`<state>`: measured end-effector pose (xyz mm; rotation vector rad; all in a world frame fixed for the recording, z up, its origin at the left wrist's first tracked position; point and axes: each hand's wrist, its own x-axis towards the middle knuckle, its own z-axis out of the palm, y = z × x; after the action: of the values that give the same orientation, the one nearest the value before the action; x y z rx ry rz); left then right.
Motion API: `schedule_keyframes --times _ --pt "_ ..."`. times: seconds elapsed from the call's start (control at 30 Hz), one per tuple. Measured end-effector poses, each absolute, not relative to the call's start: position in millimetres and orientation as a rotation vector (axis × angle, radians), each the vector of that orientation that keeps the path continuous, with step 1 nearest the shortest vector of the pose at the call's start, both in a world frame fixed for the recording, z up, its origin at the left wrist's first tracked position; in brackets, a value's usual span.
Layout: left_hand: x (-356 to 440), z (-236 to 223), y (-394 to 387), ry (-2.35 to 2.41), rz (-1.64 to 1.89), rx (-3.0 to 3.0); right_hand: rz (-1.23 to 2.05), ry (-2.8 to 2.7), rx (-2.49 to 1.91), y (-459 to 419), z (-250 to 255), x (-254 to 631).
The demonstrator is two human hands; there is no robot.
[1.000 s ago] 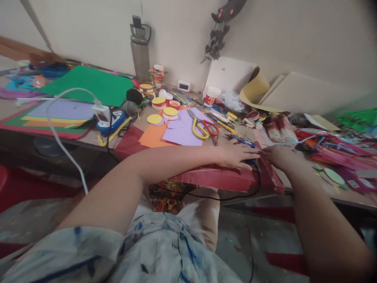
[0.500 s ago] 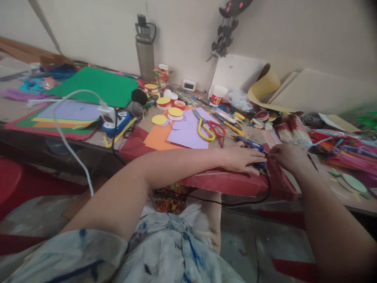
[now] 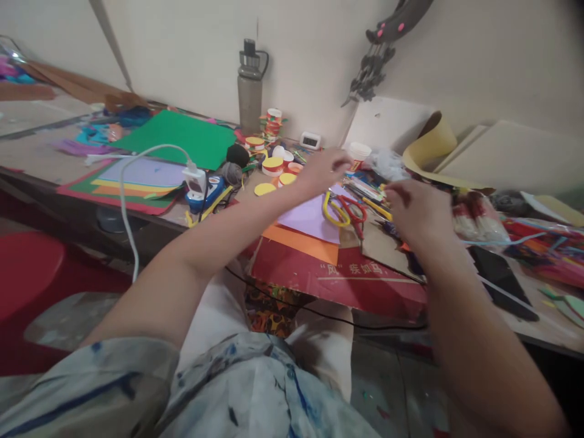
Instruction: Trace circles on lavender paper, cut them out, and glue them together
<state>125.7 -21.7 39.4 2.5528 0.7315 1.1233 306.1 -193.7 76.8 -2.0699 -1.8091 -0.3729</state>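
Observation:
Raised over the back of the cluttered table, my left hand (image 3: 325, 171) has curled fingers near a red and white paper cup (image 3: 359, 153). Any small thing in those fingers is hidden. My right hand (image 3: 422, 210) is also curled, above a blue glue gun (image 3: 391, 229) that it partly covers. Whether something small sits between its fingertips cannot be made out. Between the hands lie yellow-handled scissors (image 3: 336, 213) and red-handled scissors (image 3: 353, 210). Purple paper (image 3: 314, 222) and orange paper (image 3: 301, 244) rest on a red cardboard sheet (image 3: 328, 283).
Yellow-topped round pieces (image 3: 272, 166) stand near a bottle (image 3: 250, 91). Left are green sheets (image 3: 177, 139), a power strip (image 3: 205, 193) and a white cable (image 3: 123, 201). A dark phone (image 3: 504, 286) lies at right near bundled pipe cleaners (image 3: 533, 225). A black cord (image 3: 319, 313) hangs along the front.
My left hand has lifted off the glue gun and moved left and back. My right hand has risen and shifted left, toward the scissors. The phone and the printed cardboard now show.

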Motion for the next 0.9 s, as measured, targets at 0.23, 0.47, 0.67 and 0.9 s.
schedule_keyframes --times 0.23,0.47,0.67,0.9 --pt "54.6 20.9 30.2 1.157 0.799 2.538 0.003 -2.106 -2.44 -138.2 52.8 245.4" --pt "68.7 15.5 12.5 1.237 0.413 2.745 -0.12 -2.074 -2.411 -129.0 22.4 249.2" --pt "68.7 18.3 8.5 1.253 0.354 2.782 -0.009 -1.729 -2.314 -125.5 12.3 259.0" --pt "45.1 36.6 25.5 1.299 0.614 2.532 0.137 -1.392 -1.894 -122.4 15.3 284.6"
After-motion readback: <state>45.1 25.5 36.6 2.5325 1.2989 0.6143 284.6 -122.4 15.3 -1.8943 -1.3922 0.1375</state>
